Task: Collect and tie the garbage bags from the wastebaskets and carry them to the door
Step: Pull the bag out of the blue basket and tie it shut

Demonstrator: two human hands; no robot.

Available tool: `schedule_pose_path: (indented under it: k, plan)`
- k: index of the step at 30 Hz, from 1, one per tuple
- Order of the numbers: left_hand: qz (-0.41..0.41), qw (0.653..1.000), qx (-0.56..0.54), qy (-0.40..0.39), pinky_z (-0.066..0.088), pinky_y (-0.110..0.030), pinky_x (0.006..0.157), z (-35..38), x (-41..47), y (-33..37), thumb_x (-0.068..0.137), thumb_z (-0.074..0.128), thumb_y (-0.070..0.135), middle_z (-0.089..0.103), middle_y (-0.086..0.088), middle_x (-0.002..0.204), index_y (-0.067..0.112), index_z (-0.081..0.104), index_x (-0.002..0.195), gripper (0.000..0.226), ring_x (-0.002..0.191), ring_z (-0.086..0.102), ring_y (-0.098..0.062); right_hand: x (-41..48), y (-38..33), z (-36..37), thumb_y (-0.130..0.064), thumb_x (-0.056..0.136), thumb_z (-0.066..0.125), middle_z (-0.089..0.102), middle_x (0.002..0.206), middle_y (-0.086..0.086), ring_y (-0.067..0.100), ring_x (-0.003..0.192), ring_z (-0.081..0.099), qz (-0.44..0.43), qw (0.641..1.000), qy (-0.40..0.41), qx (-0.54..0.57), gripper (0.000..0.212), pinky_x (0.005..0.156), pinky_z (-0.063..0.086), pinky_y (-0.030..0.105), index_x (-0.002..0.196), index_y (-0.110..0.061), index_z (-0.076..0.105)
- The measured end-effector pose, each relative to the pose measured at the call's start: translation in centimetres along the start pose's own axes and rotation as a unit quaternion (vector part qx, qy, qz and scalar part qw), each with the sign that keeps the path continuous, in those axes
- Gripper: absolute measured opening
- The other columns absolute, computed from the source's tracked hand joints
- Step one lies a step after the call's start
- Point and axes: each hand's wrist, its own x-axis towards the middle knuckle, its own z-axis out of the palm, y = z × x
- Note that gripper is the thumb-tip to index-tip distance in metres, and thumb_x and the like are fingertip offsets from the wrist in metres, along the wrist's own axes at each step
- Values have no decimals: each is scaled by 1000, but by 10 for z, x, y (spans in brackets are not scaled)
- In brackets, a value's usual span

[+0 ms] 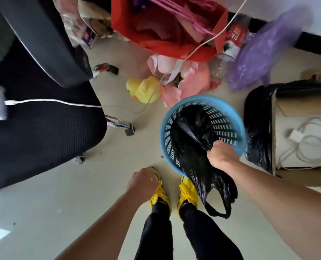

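- You are looking down at one blue basket [202, 99] and two black bags: one bag [189, 132] is sitting in the basket, and a second bag [257, 128] is lying just to its right, against a cardboard box [306, 107].
- Your right hand [221, 156] is gripping the first bag in a closed fist at the basket's near rim.
- That bag is running from inside the basket up into your fist, then spilling over the rim below your hand, its looped handles dangling beside your right foot.
- Your left hand [142, 180] is hanging loosely curled, holding nothing, well apart from the bag.
- You are standing in two yellow shoes [160, 192]; one yellow duck [142, 89] and one black chair [43, 128] are sitting nearby.
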Motion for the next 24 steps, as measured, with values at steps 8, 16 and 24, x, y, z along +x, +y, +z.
schedule_pose_path:
  k: [8,16,24]
  plan:
    - [28,995,-78,59,56,-35,73,-47,-111,26,82,51,18,70,-9,99,17,67,98,22,89,68,-32,-104,1,-71,-27,97,44,59,88,5,32,82,56,-93,990,74,-78,20,68,44,33,80,-15,46]
    - [73,984,-92,134,54,-33,78,-49,-211,-26,85,52,19,69,-9,104,16,67,101,23,93,66,-29,-222,8,-66,-27,98,43,55,86,4,30,92,62,-152,973,103,-141,24,66,41,30,75,-20,40]
    - [108,983,-40,145,52,-31,84,23,-255,-146,86,53,22,68,-9,106,19,66,104,23,102,62,-28,-301,36,28,-26,95,44,61,91,5,29,95,62,-182,954,170,-164,16,68,41,31,80,-21,46]
